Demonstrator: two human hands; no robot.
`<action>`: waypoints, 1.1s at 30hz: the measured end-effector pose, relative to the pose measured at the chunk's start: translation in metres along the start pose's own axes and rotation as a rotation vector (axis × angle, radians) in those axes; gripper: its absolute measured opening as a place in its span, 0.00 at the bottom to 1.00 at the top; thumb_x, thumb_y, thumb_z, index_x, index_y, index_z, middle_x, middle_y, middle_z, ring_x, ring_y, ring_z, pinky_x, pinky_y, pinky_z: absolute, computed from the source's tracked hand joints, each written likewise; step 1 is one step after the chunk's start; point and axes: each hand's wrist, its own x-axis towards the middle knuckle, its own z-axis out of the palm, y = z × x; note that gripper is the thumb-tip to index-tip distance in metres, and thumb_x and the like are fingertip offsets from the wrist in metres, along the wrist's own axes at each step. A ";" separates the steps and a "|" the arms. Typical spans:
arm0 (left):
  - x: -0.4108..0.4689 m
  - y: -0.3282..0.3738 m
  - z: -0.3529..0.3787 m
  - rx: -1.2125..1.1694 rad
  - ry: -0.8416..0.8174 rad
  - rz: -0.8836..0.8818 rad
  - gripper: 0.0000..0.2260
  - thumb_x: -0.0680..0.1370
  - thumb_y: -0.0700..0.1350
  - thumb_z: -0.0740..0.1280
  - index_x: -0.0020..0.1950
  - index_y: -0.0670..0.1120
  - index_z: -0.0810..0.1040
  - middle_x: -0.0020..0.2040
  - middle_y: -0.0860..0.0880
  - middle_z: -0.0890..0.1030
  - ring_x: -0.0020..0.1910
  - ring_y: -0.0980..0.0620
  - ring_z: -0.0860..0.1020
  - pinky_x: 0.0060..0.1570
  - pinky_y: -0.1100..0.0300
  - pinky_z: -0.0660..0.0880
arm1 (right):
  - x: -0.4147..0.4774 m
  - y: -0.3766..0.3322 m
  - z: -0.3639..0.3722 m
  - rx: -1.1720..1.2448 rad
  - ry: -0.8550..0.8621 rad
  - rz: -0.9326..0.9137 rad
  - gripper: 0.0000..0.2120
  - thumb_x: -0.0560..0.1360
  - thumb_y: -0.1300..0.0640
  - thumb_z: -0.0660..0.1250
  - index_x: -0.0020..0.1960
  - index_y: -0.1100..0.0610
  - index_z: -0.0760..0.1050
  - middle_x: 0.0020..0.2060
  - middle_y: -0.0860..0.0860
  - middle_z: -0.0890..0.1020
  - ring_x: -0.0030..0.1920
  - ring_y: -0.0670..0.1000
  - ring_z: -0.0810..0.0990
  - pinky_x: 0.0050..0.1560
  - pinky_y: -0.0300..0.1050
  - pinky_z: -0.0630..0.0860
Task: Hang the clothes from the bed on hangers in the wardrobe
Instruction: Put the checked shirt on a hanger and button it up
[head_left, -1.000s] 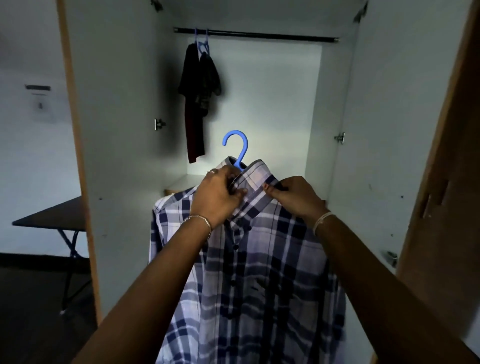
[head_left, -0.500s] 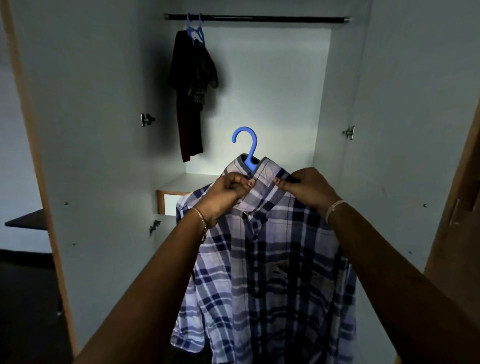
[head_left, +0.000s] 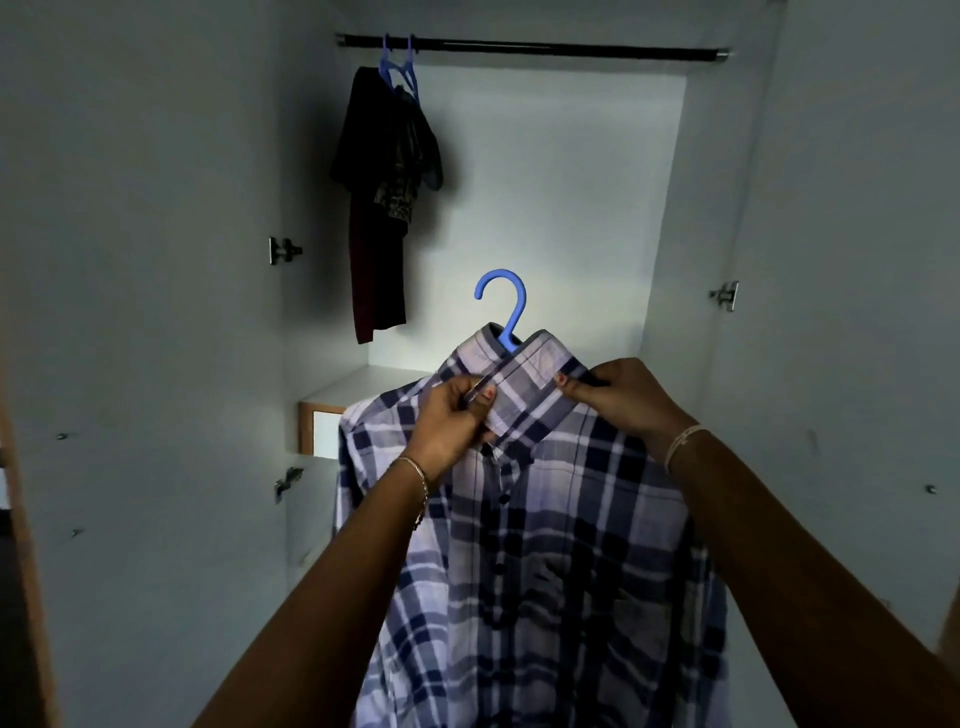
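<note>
A blue-and-white plaid shirt (head_left: 545, 545) hangs on a blue hanger (head_left: 506, 306), held up in front of the open wardrobe. Only the hanger's hook shows above the collar. My left hand (head_left: 452, 421) pinches the left side of the collar. My right hand (head_left: 623, 397) grips the collar's right side at the shoulder. The black rail (head_left: 545, 49) runs across the wardrobe top, well above the hook. Two dark garments (head_left: 384, 192) hang on blue hangers at the rail's left end.
The wardrobe's white side walls (head_left: 156, 312) and open doors flank the opening, with metal hinges (head_left: 283, 250) on both sides. A small shelf compartment (head_left: 332, 415) sits low at the back left, behind the shirt. The rail to the right of the dark garments is bare.
The view has come closer to the wardrobe, so the table and room at left have left the frame. Both hands keep hold of the collar, and my right hand's grip has shifted slightly.
</note>
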 end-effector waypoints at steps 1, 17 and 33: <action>0.012 -0.009 -0.002 0.062 0.057 0.019 0.04 0.78 0.43 0.67 0.44 0.44 0.76 0.35 0.49 0.78 0.32 0.51 0.76 0.36 0.57 0.77 | 0.009 -0.001 0.004 0.000 -0.007 -0.002 0.19 0.72 0.45 0.73 0.42 0.62 0.83 0.35 0.54 0.83 0.38 0.51 0.79 0.42 0.41 0.73; 0.163 -0.046 -0.065 0.631 0.044 0.327 0.08 0.76 0.43 0.68 0.55 0.49 0.79 0.53 0.49 0.81 0.49 0.52 0.79 0.54 0.56 0.78 | 0.171 -0.023 0.080 -0.049 0.022 0.108 0.19 0.69 0.58 0.77 0.53 0.58 0.71 0.48 0.54 0.77 0.49 0.53 0.77 0.45 0.44 0.75; 0.347 -0.044 -0.066 0.411 0.214 0.226 0.31 0.72 0.53 0.73 0.67 0.40 0.66 0.70 0.37 0.63 0.71 0.40 0.61 0.71 0.49 0.62 | 0.316 -0.033 0.065 0.127 0.010 0.072 0.12 0.73 0.73 0.64 0.40 0.57 0.77 0.41 0.61 0.80 0.39 0.58 0.78 0.45 0.49 0.77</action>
